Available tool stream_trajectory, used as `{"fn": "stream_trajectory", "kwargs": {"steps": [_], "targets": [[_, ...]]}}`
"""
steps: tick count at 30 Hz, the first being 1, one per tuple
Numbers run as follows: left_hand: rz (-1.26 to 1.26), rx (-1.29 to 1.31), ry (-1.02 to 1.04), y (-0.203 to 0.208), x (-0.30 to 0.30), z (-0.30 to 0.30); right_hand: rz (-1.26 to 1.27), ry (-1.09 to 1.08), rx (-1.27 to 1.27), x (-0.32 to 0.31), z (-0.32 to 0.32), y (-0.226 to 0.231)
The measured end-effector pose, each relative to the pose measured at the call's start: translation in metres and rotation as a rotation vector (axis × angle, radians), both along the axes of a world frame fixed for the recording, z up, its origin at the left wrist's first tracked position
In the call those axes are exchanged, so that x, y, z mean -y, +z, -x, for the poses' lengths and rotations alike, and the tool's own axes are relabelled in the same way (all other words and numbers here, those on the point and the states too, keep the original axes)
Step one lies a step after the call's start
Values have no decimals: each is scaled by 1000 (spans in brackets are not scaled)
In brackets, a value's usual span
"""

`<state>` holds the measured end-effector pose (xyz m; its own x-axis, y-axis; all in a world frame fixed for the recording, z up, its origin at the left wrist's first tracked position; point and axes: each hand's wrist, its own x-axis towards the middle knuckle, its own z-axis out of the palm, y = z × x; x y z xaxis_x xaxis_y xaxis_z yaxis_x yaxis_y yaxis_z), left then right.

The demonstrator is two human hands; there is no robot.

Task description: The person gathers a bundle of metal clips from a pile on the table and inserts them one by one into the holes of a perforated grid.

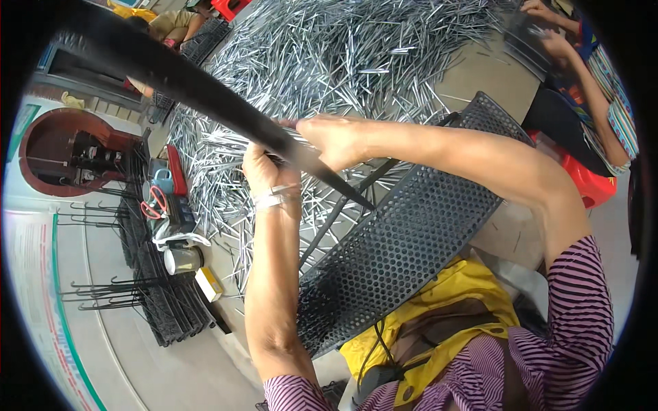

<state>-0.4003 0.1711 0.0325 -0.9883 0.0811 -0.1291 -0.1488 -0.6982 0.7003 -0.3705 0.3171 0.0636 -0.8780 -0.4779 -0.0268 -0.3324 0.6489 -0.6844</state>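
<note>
Left hand (260,171), right hand (336,140) curled among thin silver metal rods (329,75); can't tell what I hold; black perforated panel (411,233) close, likely for reach.

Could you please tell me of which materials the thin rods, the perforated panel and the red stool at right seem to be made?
Thin rods: apparently bare metal, perhaps steel; bright silvery glints. Perforated panel: coated metal or hard plastic, uncertain; black, slight sheen, regular holes. Red stool: probably moulded plastic; smooth, evenly coloured surface.
</note>
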Motion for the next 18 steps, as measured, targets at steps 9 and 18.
{"fn": "stream_trajectory", "kwargs": {"steps": [9,18], "targets": [[366,33,208,16,-16,-12,-1,13,-105,-2,2,-13],[180,37,188,33,-28,-19,-53,13,-324,-9,-4,-2]]}}
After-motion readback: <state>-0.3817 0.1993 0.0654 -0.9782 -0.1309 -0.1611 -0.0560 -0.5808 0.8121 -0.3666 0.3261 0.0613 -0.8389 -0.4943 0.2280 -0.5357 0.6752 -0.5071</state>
